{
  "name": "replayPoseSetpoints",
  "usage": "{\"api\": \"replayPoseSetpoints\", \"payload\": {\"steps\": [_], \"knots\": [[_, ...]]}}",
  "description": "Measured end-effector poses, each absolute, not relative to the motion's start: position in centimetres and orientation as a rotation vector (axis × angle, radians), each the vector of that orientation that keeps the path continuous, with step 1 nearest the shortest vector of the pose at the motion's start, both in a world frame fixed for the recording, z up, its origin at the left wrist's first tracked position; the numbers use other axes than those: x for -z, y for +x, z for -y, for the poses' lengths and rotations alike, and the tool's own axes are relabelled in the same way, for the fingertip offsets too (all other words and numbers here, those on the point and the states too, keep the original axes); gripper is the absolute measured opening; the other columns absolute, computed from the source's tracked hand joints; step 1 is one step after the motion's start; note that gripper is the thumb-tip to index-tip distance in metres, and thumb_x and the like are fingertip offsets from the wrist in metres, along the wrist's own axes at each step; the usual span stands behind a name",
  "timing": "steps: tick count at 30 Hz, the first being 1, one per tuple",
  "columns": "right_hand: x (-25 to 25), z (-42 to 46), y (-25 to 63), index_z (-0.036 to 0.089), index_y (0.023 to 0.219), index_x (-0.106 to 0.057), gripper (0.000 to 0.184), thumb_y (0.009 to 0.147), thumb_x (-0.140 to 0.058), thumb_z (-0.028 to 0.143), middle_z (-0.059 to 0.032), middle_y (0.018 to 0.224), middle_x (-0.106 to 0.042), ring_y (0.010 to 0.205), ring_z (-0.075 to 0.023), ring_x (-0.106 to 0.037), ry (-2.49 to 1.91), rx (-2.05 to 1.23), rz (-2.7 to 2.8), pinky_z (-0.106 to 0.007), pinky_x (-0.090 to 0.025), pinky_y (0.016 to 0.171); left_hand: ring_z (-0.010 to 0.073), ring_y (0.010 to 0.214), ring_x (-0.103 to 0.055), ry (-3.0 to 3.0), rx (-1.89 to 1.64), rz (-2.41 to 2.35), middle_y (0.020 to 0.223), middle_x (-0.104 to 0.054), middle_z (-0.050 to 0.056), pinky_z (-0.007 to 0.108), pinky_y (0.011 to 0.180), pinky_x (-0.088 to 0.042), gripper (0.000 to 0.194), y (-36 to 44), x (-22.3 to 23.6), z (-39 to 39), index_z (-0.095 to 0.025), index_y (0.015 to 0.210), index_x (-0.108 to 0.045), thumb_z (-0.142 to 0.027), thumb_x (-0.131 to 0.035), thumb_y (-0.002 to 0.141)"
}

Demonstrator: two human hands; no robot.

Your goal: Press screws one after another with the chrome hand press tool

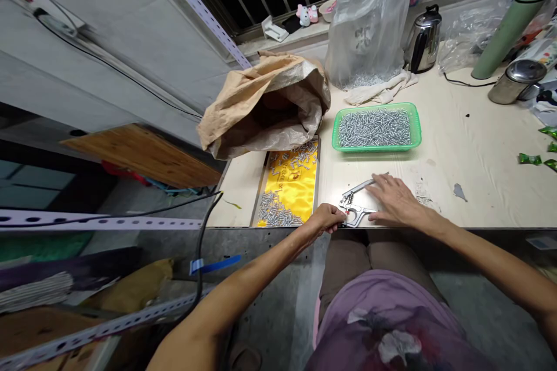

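Note:
A metal hand tool with two splayed handles and a coil spring [351,204] lies at the table's front edge. My left hand [325,218] is at the tool's left end, thumb and fingers pinched together; what they hold is too small to make out. My right hand [394,200] lies over the handle ends at the right, its fingers stretched and apart. Left of the tool, small silvery metal pins [278,208] are spread in piles on a shiny yellow sheet [300,182]. Behind the tool stands a green plastic basket [376,149] filled with similar pins.
A large brown sack [243,110] gapes open over the sheet's far end. Farther back are a clear plastic bag [361,29], a white cloth [380,90] and a steel kettle [424,40]. At the right stand a green flask [509,29] and a steel cup [516,81].

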State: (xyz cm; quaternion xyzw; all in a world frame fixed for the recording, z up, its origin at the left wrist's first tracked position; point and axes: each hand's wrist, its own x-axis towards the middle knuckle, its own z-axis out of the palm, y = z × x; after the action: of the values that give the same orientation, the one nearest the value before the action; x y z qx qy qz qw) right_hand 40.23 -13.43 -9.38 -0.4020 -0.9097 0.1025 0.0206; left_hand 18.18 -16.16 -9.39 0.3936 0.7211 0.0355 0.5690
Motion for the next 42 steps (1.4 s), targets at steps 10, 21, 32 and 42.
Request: {"api": "replayPoseSetpoints", "payload": {"steps": [10, 21, 32, 42], "knots": [[9.1, 11.8, 40.0, 0.010, 0.126, -0.048, 0.086, 0.059, -0.076, 0.055, -0.0169, 0.113, -0.060, 0.104, -0.0322, -0.050, -1.314, -0.280, 2.939, -0.042, -0.037, 0.088, 0.0048, 0.033, -0.039, 0.889, -0.056, -1.682, 0.035, -0.041, -0.008, 0.015, 0.037, -0.028, 0.022, 18.1, 9.4, 16.2, -0.012, 0.065, -0.061, -0.030, -0.069, 0.074], [9.2, 13.5, 40.1, 0.012, 0.098, -0.059, 0.032, 0.074, -0.071, 0.030, -0.0120, 0.097, -0.058, 0.094, -0.0250, -0.049, -1.338, -0.467, 2.836, -0.034, -0.040, 0.078, 0.0161, 0.075, -0.060, 1.786, -0.081, -1.827, 0.075, -0.063, 0.004, 0.025, 0.066, -0.047, 0.017, 19.0, 8.8, 17.1, -0.016, 0.076, -0.063, -0.031, -0.060, 0.083], [7.4, 14.8, 39.8, 0.011, 0.101, -0.060, 0.022, 0.081, -0.065, 0.021, -0.0108, 0.099, -0.059, 0.095, -0.0220, -0.052, -1.405, -0.559, 2.812, -0.031, -0.043, 0.081, 0.0244, 0.105, -0.052, 2.466, -0.013, -1.188, 0.110, -0.059, 0.010, 0.040, 0.091, -0.046, 0.036, 22.2, 10.9, 14.1, -0.016, 0.117, -0.050, -0.024, -0.061, 0.084], [7.9, 16.6, 37.9, 0.017, 0.101, -0.062, 0.025, 0.087, -0.046, 0.004, -0.0126, 0.097, -0.061, 0.095, -0.0241, -0.054, -1.669, -0.547, 2.763, -0.031, -0.043, 0.068, 0.0218, 0.094, -0.052, 2.442, 0.024, -1.166, 0.090, -0.059, 0.007, 0.034, 0.082, -0.046, 0.010, 22.6, 10.3, 14.7, -0.016, 0.087, -0.058, -0.024, -0.053, 0.091]]}}
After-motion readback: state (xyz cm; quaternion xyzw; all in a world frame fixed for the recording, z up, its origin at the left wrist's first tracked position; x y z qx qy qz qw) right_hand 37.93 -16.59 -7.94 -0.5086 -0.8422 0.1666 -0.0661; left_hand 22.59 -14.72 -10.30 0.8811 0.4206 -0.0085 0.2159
